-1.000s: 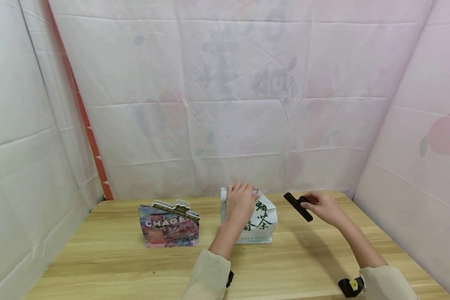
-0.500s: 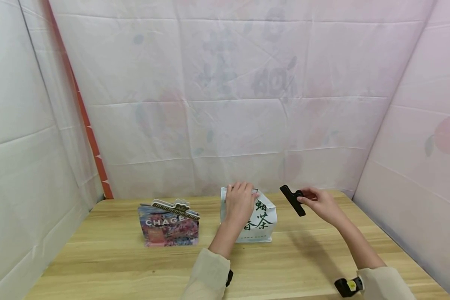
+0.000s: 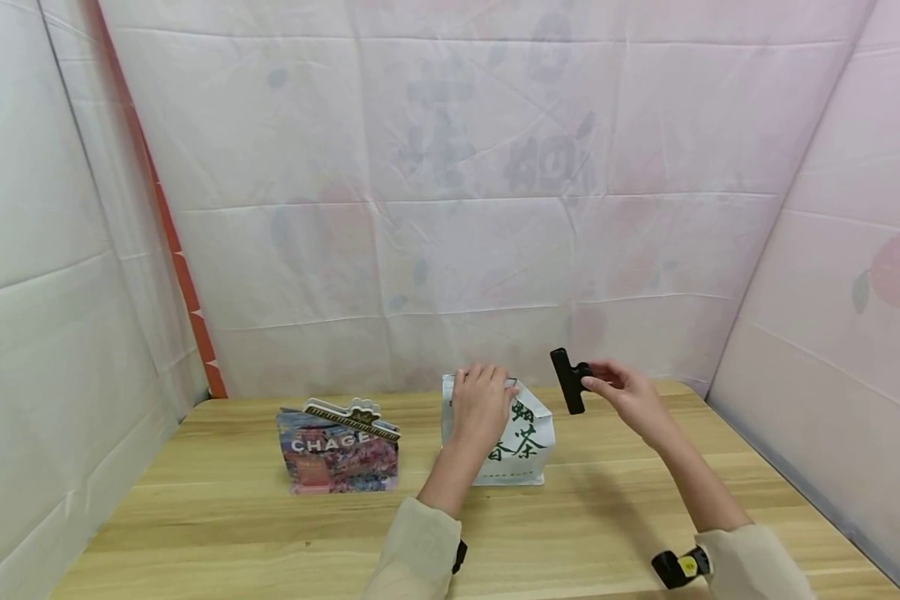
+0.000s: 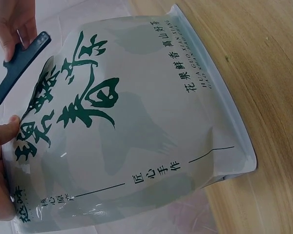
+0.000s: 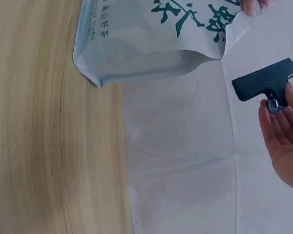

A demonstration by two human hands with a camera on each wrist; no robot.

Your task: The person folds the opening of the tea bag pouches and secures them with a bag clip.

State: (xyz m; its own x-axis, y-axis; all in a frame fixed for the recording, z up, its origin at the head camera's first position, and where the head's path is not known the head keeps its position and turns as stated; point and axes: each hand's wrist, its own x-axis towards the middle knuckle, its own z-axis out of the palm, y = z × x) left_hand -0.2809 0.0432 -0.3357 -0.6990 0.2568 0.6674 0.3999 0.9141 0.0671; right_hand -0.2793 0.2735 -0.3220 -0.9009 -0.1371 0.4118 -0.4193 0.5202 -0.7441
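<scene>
A pale tea bag [image 3: 527, 446] with green Chinese characters stands upright on the table. My left hand [image 3: 483, 407] grips its top edge, thumb on the printed front in the left wrist view, other fingers over the top. The bag's top looks folded near that hand. To the right of the bag, my right hand [image 3: 630, 400] pinches a black bulldog clip [image 3: 570, 382] by its handles, in the air and apart from the bag. In the right wrist view the clip's long jaw points toward the bag; I cannot tell whether it is spread.
A colourful pouch [image 3: 337, 467] marked "CHAGE" stands on the left of the wooden table [image 3: 217, 533], with a patterned clip [image 3: 352, 418] across its top. White cloth walls [image 3: 465, 250] enclose the back and sides.
My right hand has carried the black clip up and left, nearer the bag, and turned it more upright. The left hand and the bag have stayed in place.
</scene>
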